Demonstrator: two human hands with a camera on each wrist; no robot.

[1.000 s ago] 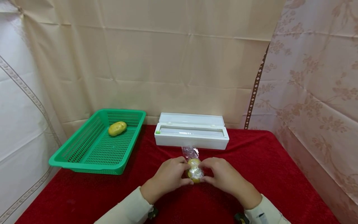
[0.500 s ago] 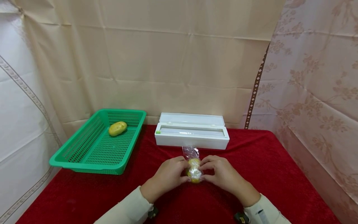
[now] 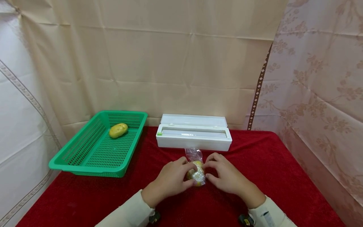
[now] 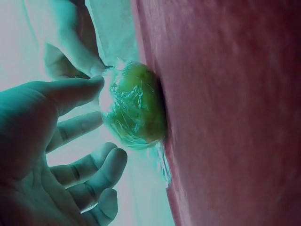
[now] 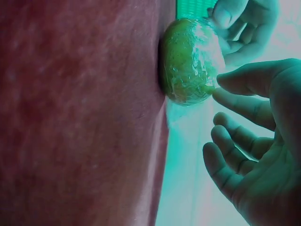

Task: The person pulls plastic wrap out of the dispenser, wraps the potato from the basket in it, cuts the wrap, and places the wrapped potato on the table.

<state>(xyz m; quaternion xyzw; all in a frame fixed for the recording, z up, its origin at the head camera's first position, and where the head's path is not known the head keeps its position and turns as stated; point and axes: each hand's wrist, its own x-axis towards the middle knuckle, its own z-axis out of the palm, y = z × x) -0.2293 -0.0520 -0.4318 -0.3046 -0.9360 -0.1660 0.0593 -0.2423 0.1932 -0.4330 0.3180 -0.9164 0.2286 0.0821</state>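
A yellow potato in cling film (image 3: 199, 173) rests on the red cloth between both hands, a loose tail of film (image 3: 194, 154) sticking out from its far end. At its left side, my left hand (image 3: 174, 176) holds it with thumb and index finger, the other fingers spread in the left wrist view. On the opposite side is my right hand (image 3: 227, 175). In the right wrist view its thumb and index tips (image 5: 217, 89) come close together and pinch at the film on the surface, while the remaining fingers are loosely bent.
Behind the hands stands a white cling film dispenser (image 3: 194, 143) with its lid raised. A green plastic basket (image 3: 124, 164) is on the left, with another yellow potato (image 3: 118, 130) inside. Curtains (image 3: 181, 63) hang behind and beside the table.
The right fingers have drawn slightly off the potato to the right, and the left index finger has shifted further over its top. Basket and dispenser stay in place.
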